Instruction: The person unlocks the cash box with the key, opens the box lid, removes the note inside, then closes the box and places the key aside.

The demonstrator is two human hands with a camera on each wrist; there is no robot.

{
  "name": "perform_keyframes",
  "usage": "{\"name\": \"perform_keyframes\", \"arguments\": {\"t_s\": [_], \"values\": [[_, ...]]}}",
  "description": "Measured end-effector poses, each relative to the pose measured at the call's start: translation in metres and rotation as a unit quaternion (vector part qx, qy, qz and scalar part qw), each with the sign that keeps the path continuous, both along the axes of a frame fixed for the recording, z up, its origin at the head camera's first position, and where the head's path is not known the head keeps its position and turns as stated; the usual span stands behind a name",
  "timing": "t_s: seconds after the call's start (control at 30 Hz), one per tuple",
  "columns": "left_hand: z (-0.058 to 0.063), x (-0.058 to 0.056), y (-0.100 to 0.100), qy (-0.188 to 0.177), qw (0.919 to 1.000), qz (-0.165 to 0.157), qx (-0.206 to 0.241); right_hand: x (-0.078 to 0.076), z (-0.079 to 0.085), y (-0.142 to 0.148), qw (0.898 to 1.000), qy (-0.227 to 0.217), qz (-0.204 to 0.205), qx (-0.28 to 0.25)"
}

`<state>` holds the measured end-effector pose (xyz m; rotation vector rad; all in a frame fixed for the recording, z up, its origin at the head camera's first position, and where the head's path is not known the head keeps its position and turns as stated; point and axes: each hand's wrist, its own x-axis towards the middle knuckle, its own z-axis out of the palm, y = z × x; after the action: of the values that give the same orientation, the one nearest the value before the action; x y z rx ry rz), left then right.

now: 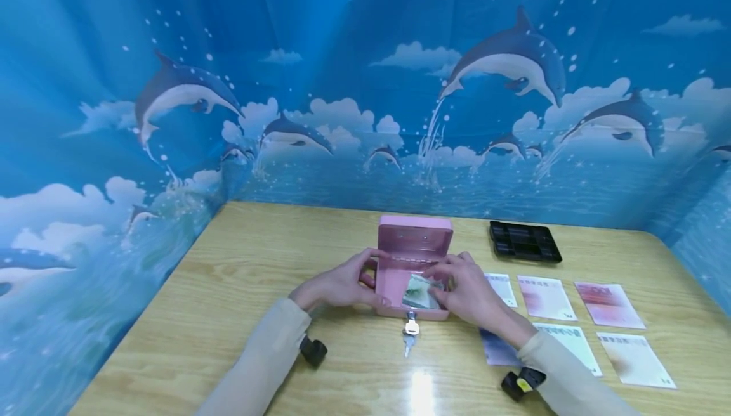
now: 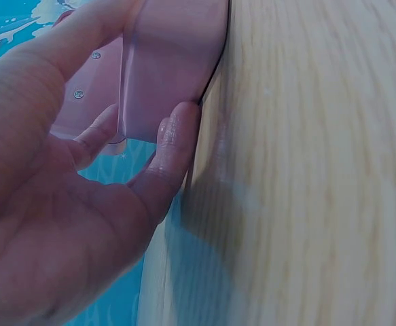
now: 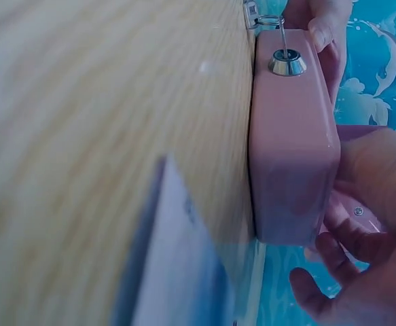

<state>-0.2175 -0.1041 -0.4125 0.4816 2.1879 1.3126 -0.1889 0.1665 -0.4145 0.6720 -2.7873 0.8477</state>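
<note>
A pink metal cash box point(image 1: 391, 284) stands on the table with its lid point(image 1: 415, 240) raised. My left hand point(image 1: 349, 279) grips its left wall, thumb at the front corner and fingers along the side. In the left wrist view, fingertips point(image 2: 177, 129) lie against the box near the tabletop. My right hand point(image 1: 469, 289) reaches over the right wall and pinches a green banknote point(image 1: 418, 292) inside between thumb and index finger. Its other fingers point(image 3: 333, 261) stay outside the wall in the right wrist view. Keys point(image 1: 410, 327) hang from the front lock point(image 3: 287, 63).
To the right lie several banknotes, among them a pink one point(image 1: 547, 299), a red one point(image 1: 610, 305), a green one point(image 1: 571, 345) and a brownish one point(image 1: 636, 359). A purple note point(image 1: 498, 347) is partly under the right forearm. Behind them sits a black compartment tray point(image 1: 525, 241).
</note>
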Motion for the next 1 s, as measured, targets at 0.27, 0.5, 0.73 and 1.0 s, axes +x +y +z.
{"name": "perform_keyframes", "arguments": {"t_s": [0.27,0.5,0.73,1.0], "values": [[-0.001,0.0,0.0,-0.002,1.0,0.001,0.001,0.005,0.001,0.004,0.993,0.018,0.112,-0.028],[0.0,0.0,0.0,0.001,1.0,-0.004,0.007,0.009,0.004,0.007,0.981,0.102,0.166,0.004],[-0.001,0.0,0.0,-0.008,0.9997,-0.007,0.024,0.01,0.005,0.012,0.968,0.145,0.196,-0.051],[0.0,0.001,0.0,-0.009,0.9996,-0.007,0.027,0.016,0.012,0.022,0.959,0.16,0.211,-0.097]]}}
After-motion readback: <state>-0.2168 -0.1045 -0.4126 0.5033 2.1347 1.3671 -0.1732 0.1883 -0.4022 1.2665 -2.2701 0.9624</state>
